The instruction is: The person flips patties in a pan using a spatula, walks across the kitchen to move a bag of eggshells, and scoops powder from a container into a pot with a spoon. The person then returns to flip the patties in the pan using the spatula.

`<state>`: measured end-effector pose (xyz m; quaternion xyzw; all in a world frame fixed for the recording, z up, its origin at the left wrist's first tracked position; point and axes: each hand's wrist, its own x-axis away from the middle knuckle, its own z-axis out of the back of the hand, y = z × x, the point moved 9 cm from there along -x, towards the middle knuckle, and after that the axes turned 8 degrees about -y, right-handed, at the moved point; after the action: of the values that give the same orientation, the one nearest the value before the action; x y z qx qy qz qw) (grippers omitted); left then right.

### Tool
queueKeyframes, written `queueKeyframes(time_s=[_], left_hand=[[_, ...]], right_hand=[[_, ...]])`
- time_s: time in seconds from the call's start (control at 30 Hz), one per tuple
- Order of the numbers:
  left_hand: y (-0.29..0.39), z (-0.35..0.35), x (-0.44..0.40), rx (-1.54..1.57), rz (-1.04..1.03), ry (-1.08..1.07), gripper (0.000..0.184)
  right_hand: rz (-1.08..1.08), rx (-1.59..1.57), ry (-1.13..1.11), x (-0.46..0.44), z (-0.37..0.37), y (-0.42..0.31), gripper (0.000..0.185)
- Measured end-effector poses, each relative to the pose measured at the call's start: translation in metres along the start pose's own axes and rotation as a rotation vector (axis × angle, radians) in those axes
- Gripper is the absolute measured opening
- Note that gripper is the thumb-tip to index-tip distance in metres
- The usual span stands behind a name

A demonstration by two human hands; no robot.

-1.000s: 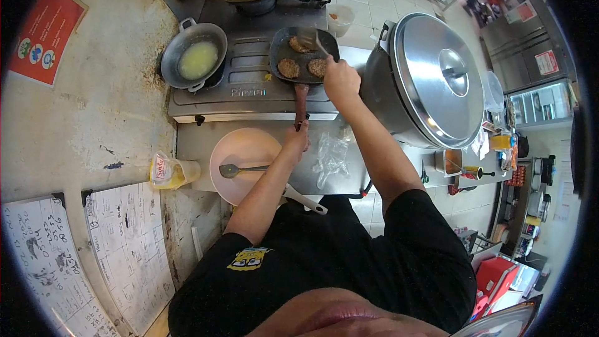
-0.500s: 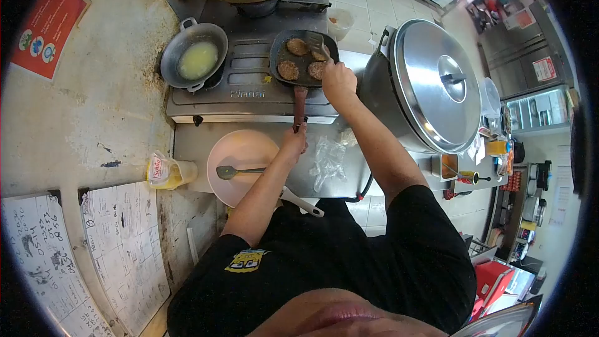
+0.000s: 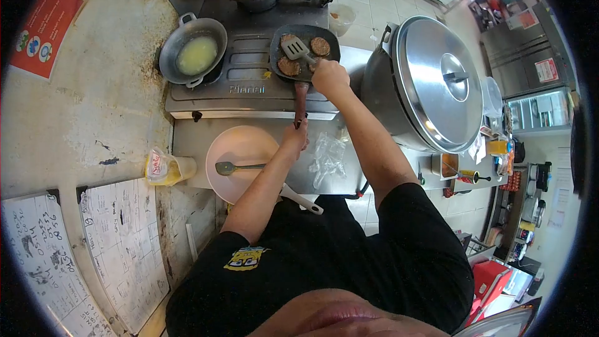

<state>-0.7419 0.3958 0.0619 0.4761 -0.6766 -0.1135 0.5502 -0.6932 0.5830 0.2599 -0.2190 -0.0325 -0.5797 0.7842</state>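
My left hand (image 3: 296,137) is wrapped round the brown handle of a dark square frying pan (image 3: 301,81) on the stove. Several browned patties lie in the pan, one patty (image 3: 320,46) at its upper right and another patty (image 3: 289,66) at its lower left. In my right hand (image 3: 331,78), closed over the pan's right edge, is a slotted spatula (image 3: 296,48). Its blade covers part of the upper left patty and points left. The lower right patty is mostly hidden behind the spatula and my hand.
Left of the pan, a small wok (image 3: 164,56) holds yellowish liquid on the stove (image 3: 246,103). A large lidded pot (image 3: 380,100) stands close on the right. Nearer me are a pink pan (image 3: 228,143) with a dark spatula (image 3: 226,168) across it, a plastic bag (image 3: 329,159) and a yellow-filled container (image 3: 178,171).
The spatula blade has swung from the upper right patty across to the upper left one. My right hand has shifted slightly left and down. My left hand stays on the handle.
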Motion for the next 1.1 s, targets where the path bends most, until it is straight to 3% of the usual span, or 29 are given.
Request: queueKeyframes(time_s=[0.2, 0.43, 0.5, 0.7, 0.77, 0.83, 0.93, 1.0, 1.07, 1.1], left_hand=[[0.01, -0.004, 0.008, -0.04, 0.017, 0.05, 0.035], [0.01, -0.003, 0.004, -0.043, 0.004, 0.011, 0.034], [-0.001, 0.003, -0.005, -0.039, 0.031, 0.049, 0.034], [-0.004, -0.003, -0.02, -0.039, -0.022, -0.076, 0.036], [0.002, -0.005, -0.015, -0.058, -0.065, -0.025, 0.039], [0.017, 0.002, 0.012, -0.142, -0.092, 0.042, 0.052], [0.012, 0.027, 0.057, -0.307, -0.082, 0.063, 0.054], [-0.009, 0.054, 0.091, -0.431, -0.053, 0.066, 0.052], [-0.045, 0.075, 0.122, -0.648, 0.016, -0.111, 0.049], [-0.068, 0.099, 0.127, -0.731, -0.056, -0.098, 0.05]], right_hand=[[-0.019, 0.045, -0.114, -0.004, 0.006, 0.002, 0.03], [0.067, 0.073, -0.095, -0.019, -0.01, 0.024, 0.032], [0.146, -0.07, 0.14, 0.021, 0.012, 0.026, 0.031], [0.089, -0.231, 0.276, 0.074, -0.005, 0.069, 0.031], [0.126, -0.322, 0.365, 0.084, -0.011, 0.082, 0.033], [0.114, -0.374, 0.313, 0.099, -0.014, 0.088, 0.035], [0.099, -0.443, 0.174, 0.145, -0.006, 0.061, 0.037], [0.111, -0.458, 0.087, 0.169, -0.021, 0.053, 0.038], [0.164, -0.427, 0.01, 0.185, -0.057, 0.054, 0.038], [0.249, -0.448, -0.013, 0.191, -0.074, 0.049, 0.04]])
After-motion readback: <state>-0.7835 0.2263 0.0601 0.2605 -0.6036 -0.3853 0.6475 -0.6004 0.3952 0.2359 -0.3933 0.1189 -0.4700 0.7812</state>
